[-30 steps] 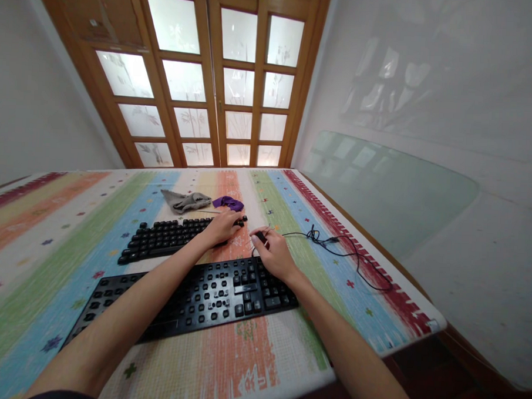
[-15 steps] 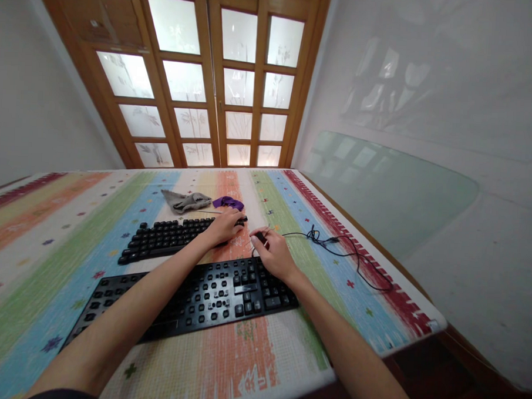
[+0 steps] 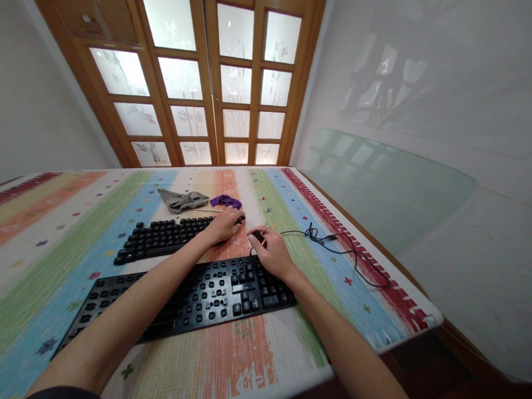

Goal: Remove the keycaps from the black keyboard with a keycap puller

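Observation:
My left hand (image 3: 224, 225) reaches across to the right end of a layout of loose black keycaps (image 3: 158, 237). Its fingers are closed down on a small black keycap (image 3: 242, 218) there. My right hand (image 3: 272, 253) is closed over the right end of a black keyboard (image 3: 213, 297). Between thumb and fingers it pinches a small black keycap puller (image 3: 258, 236), with thin wire showing beside it. Many key positions on the keyboard are bare, while the right side still carries several caps. My left forearm covers part of the keyboard.
Behind the keycaps lie a grey cloth (image 3: 182, 200) and a purple cloth (image 3: 226, 201). A tangled black cable (image 3: 330, 237) runs over the right side of the striped tablecloth (image 3: 303, 366). The wall stands close along the table's right edge.
The whole view shifts slightly to the left as the head moves. Both hands keep nearly the same places and grips.

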`<action>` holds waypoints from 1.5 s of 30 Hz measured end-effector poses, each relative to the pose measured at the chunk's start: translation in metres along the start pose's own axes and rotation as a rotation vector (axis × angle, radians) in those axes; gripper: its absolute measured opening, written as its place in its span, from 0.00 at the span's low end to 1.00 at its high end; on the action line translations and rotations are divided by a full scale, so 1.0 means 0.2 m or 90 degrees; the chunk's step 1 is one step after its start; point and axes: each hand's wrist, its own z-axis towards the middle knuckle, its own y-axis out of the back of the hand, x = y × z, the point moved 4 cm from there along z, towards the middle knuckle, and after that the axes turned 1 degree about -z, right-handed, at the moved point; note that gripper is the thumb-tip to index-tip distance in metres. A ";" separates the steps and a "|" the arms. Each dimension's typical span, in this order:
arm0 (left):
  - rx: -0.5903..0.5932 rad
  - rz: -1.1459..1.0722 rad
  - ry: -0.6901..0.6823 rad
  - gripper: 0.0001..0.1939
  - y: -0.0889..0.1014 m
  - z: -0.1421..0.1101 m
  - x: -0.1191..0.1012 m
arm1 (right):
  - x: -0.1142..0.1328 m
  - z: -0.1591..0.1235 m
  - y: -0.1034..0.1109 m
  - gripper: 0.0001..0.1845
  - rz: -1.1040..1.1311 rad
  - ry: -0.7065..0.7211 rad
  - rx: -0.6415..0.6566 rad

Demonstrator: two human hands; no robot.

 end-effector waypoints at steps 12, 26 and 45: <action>-0.009 0.021 -0.008 0.15 -0.01 -0.01 0.01 | 0.00 0.00 0.00 0.08 0.005 0.003 0.014; -0.057 -0.116 -0.095 0.08 0.11 -0.21 -0.17 | -0.03 0.01 0.04 0.08 0.110 -0.043 0.066; -0.025 -0.315 -0.056 0.08 0.12 -0.45 -0.36 | -0.03 -0.03 0.01 0.21 0.231 -0.171 0.295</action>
